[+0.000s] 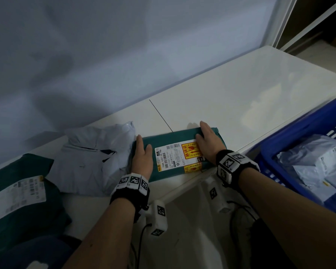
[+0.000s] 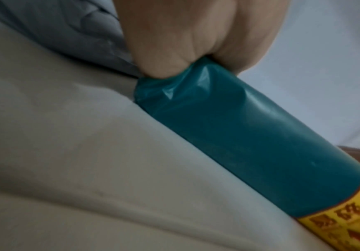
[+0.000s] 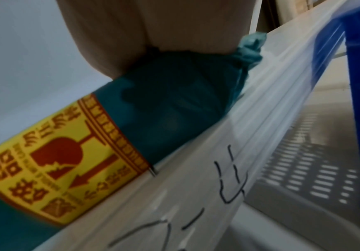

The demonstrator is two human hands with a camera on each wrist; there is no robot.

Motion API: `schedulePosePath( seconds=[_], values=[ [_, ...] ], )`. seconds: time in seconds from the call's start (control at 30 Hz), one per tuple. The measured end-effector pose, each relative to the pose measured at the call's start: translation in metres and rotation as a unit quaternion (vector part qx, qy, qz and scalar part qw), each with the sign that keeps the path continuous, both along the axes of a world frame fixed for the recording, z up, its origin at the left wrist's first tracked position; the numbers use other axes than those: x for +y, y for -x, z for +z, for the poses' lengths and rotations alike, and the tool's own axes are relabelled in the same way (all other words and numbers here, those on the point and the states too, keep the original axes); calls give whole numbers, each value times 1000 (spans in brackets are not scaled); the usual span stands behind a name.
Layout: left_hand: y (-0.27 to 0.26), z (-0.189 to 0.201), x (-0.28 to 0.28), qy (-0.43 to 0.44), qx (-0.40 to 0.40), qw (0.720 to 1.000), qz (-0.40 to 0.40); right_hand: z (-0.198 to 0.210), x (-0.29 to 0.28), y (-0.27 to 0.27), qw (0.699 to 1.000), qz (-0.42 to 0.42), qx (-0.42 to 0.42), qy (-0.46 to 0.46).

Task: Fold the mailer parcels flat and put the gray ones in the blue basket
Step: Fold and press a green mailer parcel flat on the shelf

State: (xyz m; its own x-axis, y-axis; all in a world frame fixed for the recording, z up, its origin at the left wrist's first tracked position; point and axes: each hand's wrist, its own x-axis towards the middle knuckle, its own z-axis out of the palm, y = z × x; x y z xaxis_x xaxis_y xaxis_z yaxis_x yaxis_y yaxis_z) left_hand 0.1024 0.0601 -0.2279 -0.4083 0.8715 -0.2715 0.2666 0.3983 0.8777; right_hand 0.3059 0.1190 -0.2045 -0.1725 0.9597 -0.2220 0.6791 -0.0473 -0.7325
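Teal film — the green mailer (image 1: pixel 175 150) lies folded at lower centre of the head view on the white tabletop (image 1: pixel 231 94), left hand (image 1: pixel 142 160) and right hand (image 1: pixel 208 144) pressing flat, fingers straight, gripping nothing. It looks light, limp and slick — best pinned at both ends. The blue basket (image 1: pixel 299 133) sits lower right.
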Motion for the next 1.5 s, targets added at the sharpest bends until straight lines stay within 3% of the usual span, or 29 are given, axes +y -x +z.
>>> schedulePosePath(
  seconds=[0.37,0.8,1.3,1.5],
  values=[
    [0,-6,-5,-19,-45,998,32,-8,-6,-8,981,-85,157,82],
    [-4,1,-1,5,16,1000,26,1,-7,-7,979,-94,154,93],
    [-2,26,4,-32,-144,988,54,31,-3,-2,956,-130,255,69],
    [2,35,-2,-51,-186,979,69,25,-7,0,962,-124,236,62]
  ],
)
